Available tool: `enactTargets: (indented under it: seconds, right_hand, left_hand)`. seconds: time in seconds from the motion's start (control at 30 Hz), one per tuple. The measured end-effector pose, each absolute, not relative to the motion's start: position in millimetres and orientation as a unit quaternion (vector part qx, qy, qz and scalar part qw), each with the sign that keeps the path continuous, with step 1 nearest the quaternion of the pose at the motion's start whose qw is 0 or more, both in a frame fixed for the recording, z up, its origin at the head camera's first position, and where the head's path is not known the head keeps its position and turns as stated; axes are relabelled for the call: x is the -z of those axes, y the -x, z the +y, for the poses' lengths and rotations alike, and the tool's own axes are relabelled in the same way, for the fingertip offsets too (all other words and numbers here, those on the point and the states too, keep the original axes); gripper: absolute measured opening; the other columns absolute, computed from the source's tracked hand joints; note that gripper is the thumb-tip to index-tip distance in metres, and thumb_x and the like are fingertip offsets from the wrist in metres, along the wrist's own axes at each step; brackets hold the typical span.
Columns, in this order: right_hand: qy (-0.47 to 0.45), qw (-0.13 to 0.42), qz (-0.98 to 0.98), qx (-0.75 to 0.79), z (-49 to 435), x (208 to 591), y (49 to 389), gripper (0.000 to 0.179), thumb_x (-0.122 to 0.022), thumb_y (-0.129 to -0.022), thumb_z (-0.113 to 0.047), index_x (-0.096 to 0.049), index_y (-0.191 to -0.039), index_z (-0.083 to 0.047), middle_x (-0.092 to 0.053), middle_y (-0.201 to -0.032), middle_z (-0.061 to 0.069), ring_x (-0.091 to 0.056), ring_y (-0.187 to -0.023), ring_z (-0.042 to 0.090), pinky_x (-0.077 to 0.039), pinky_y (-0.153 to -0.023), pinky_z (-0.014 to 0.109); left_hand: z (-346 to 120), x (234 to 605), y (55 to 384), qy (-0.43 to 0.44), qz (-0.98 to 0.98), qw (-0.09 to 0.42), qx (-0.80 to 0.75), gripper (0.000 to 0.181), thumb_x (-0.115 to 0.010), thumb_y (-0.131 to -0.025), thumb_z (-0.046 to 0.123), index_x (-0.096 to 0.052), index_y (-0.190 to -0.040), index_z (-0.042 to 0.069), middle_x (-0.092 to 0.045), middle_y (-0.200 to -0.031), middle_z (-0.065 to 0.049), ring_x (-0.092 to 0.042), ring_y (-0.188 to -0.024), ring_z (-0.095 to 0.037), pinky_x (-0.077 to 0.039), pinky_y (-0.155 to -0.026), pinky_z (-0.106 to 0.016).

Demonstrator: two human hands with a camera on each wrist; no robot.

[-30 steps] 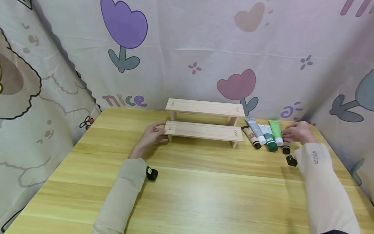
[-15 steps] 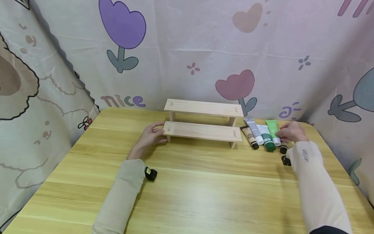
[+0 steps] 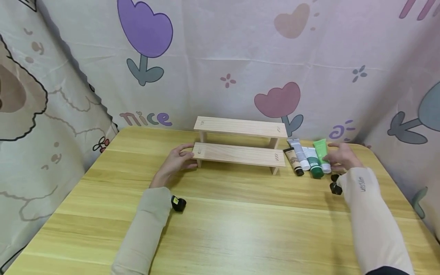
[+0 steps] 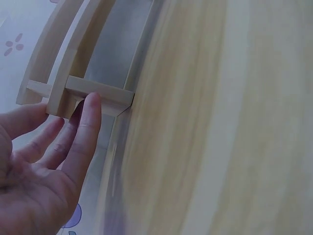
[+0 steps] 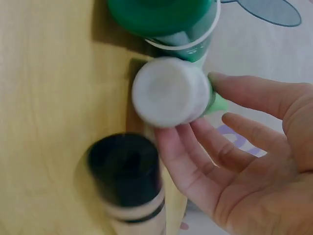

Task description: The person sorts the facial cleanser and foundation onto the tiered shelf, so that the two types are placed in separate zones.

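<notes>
A two-tier wooden shelf rack [image 3: 237, 152] stands at the back of the table. My left hand [image 3: 175, 160] holds the left end of its lower board [image 4: 73, 58], thumb on one face and fingers on the other in the left wrist view. At the right, my right hand [image 3: 343, 156] pinches a light green tube with a white cap [image 5: 164, 93], between thumb and fingers. Just beside that hand lies a beige tube with a black cap [image 5: 124, 169], mostly hidden in the head view.
Left of the green tube lie a white tube with a dark green cap [image 3: 313, 162], a grey tube [image 3: 299, 152] and another black-capped beige tube [image 3: 293, 162], close to the rack's right end. A printed curtain [image 3: 213, 57] hangs behind the wooden table [image 3: 233, 229].
My right hand has moved left from above the beige tube and taken hold of the green tube, which has shifted and tilted slightly. The left hand stays on the rack.
</notes>
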State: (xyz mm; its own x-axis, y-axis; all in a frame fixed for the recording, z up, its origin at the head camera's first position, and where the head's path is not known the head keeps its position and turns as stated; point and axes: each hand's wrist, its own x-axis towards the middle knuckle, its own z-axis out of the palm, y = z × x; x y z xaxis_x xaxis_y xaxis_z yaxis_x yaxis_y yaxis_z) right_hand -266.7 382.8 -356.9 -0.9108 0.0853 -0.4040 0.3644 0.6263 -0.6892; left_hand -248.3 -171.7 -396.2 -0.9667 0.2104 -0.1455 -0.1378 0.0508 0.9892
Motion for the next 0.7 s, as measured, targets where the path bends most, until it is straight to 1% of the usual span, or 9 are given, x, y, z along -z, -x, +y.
enactTargets:
  seconds: [0.07, 0.2, 0.3, 0.4, 0.5, 0.57, 0.6, 0.7]
  right_hand:
    - [-0.123, 0.155, 0.886, 0.419, 383.3, 355.1, 264.7, 0.089, -0.063, -0.092, -0.003, -0.003, -0.157, 0.009, -0.035, -0.134, 0.044, -0.052, -0.109, 0.044, -0.064, -0.082, 0.042]
    - [-0.105, 0.124, 0.890, 0.425, 383.4, 350.6, 262.1, 0.087, -0.061, -0.093, -0.001, -0.005, -0.158, 0.006, -0.034, -0.135, 0.046, -0.049, -0.114, 0.050, -0.063, -0.083, 0.048]
    - [-0.095, 0.102, 0.894, 0.426, 383.7, 346.8, 260.0, 0.085, -0.060, -0.093, 0.002, -0.006, -0.158, 0.005, -0.035, -0.137, 0.048, -0.051, -0.112, 0.051, -0.063, -0.083, 0.051]
    - [-0.089, 0.080, 0.892, 0.437, 383.2, 343.2, 257.6, 0.084, -0.059, -0.094, 0.004, -0.005, -0.159, 0.003, -0.034, -0.140, 0.049, -0.054, -0.111, 0.048, -0.063, -0.083, 0.049]
    - [-0.088, 0.060, 0.886, 0.451, 382.0, 341.5, 256.4, 0.084, -0.059, -0.095, 0.004, -0.005, -0.160, 0.000, -0.033, -0.143, 0.047, -0.053, -0.113, 0.048, -0.063, -0.084, 0.046]
    - [-0.088, 0.047, 0.884, 0.457, 380.5, 340.8, 255.5, 0.084, -0.059, -0.096, 0.005, -0.006, -0.160, 0.000, -0.033, -0.143, 0.046, -0.051, -0.116, 0.050, -0.063, -0.084, 0.046]
    - [-0.089, 0.040, 0.883, 0.458, 379.8, 340.6, 255.2, 0.083, -0.059, -0.096, 0.005, -0.007, -0.160, 0.000, -0.034, -0.143, 0.046, -0.050, -0.118, 0.051, -0.063, -0.084, 0.045]
    - [-0.095, 0.022, 0.880, 0.465, 376.8, 339.3, 254.2, 0.082, -0.059, -0.096, 0.005, -0.009, -0.161, -0.001, -0.035, -0.143, 0.044, -0.047, -0.121, 0.054, -0.063, -0.082, 0.043]
  left_hand:
    - [-171.5, 396.6, 248.0, -0.025, 0.713, 0.126, -0.689, 0.049, -0.043, -0.107, -0.002, -0.032, -0.154, -0.003, -0.047, -0.141, -0.038, -0.065, -0.110, -0.030, -0.060, -0.093, -0.037]
    - [-171.2, 396.7, 247.6, -0.015, 0.713, 0.124, -0.690, 0.048, -0.043, -0.107, -0.003, -0.033, -0.154, -0.003, -0.047, -0.141, -0.038, -0.063, -0.112, -0.033, -0.061, -0.091, -0.036]
    - [-169.4, 396.2, 247.9, -0.011, 0.715, 0.120, -0.688, 0.048, -0.044, -0.107, -0.003, -0.034, -0.154, -0.003, -0.047, -0.141, -0.037, -0.062, -0.113, -0.033, -0.061, -0.090, -0.035]
    - [-166.5, 395.0, 248.1, -0.011, 0.718, 0.114, -0.687, 0.048, -0.045, -0.106, -0.005, -0.035, -0.153, -0.003, -0.050, -0.139, -0.037, -0.063, -0.111, -0.031, -0.061, -0.089, -0.036]
    - [-163.9, 394.0, 247.5, -0.010, 0.727, 0.104, -0.679, 0.047, -0.046, -0.105, -0.005, -0.037, -0.152, -0.005, -0.053, -0.135, -0.036, -0.064, -0.106, -0.027, -0.062, -0.088, -0.035]
    - [-163.1, 393.5, 246.8, -0.011, 0.749, 0.087, -0.656, 0.046, -0.048, -0.105, -0.004, -0.040, -0.150, -0.005, -0.057, -0.131, -0.034, -0.064, -0.101, -0.022, -0.062, -0.084, -0.028]
    - [-162.9, 393.3, 246.4, -0.011, 0.757, 0.082, -0.648, 0.045, -0.048, -0.105, -0.004, -0.041, -0.150, -0.006, -0.058, -0.130, -0.034, -0.064, -0.100, -0.020, -0.062, -0.084, -0.027]
    - [-163.0, 392.8, 245.6, -0.010, 0.773, 0.072, -0.630, 0.045, -0.049, -0.105, -0.003, -0.042, -0.149, -0.006, -0.060, -0.129, -0.033, -0.065, -0.102, -0.022, -0.060, -0.087, -0.026]
